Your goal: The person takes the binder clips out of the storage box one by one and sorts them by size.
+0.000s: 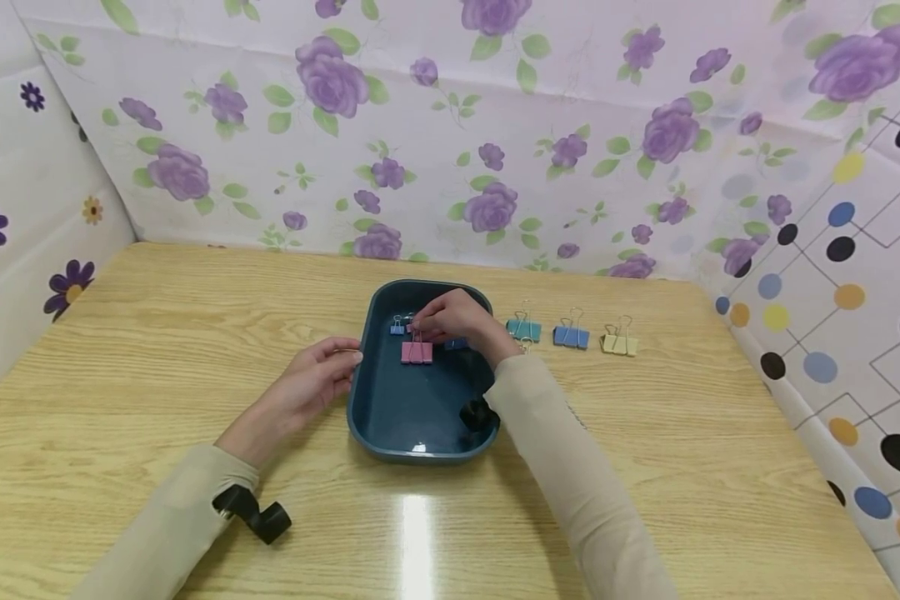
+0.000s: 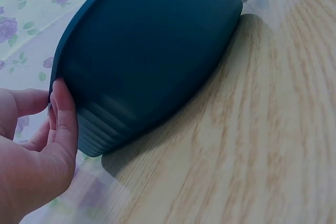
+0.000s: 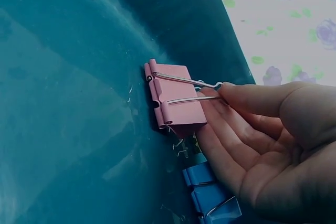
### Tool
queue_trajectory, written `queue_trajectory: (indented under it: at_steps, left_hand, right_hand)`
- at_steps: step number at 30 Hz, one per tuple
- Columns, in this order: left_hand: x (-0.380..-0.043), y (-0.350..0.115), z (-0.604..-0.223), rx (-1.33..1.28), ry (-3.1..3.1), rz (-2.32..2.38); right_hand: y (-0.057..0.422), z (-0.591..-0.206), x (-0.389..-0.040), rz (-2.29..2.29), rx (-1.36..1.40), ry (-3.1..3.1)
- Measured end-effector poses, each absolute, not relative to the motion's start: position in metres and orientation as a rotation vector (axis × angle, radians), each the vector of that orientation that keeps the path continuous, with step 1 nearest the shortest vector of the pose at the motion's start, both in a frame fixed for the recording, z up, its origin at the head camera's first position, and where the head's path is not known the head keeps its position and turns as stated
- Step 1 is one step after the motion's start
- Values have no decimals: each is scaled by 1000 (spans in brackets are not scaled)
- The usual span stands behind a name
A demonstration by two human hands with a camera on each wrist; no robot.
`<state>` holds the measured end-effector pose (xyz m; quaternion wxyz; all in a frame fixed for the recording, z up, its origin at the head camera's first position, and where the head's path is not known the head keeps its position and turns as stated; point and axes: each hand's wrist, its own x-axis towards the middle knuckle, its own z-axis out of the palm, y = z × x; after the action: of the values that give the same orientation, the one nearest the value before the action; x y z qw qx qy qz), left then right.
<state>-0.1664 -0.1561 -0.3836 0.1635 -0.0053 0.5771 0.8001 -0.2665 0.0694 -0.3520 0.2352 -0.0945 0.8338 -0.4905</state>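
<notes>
A dark teal plastic tray (image 1: 412,417) stands on the table. My left hand (image 1: 317,379) grips its left rim, fingers against the outer wall (image 2: 147,40) and thumb at the edge. Inside the tray, my right hand (image 1: 453,319) pinches the wire handles of a large pink binder clip (image 3: 176,93) between thumb and fingers. Just beside that hand lies a blue binder clip (image 3: 210,192), partly hidden by the hand in the head view. A small blue binder clip (image 1: 397,327) is near the tray's far left corner. Behind the pink clip, smaller clips are mostly covered.
Right of the tray stand a teal binder clip (image 1: 523,328), a blue binder clip (image 1: 572,336) and a yellow binder clip (image 1: 619,343) in a row. Another clip is partly hidden by my right wrist. Floral cloth (image 1: 420,167) hangs behind the wooden table (image 1: 217,317).
</notes>
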Motion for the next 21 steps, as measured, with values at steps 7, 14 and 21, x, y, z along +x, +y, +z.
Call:
queue_trajectory:
  at_steps: [7,14,21]
  left_hand:
    - [-166,-156,-385,-29,1659,2267]
    - [-167,-156,-386,-15,1659,2265]
    - [-167,-157,-385,-16,1649,2271]
  right_hand:
    - [70,-349,-266,-1380,-271,2263]
    - [69,-338,-265,-1403,-293,2270]
    - [73,-313,-265,-1460,-336,2262]
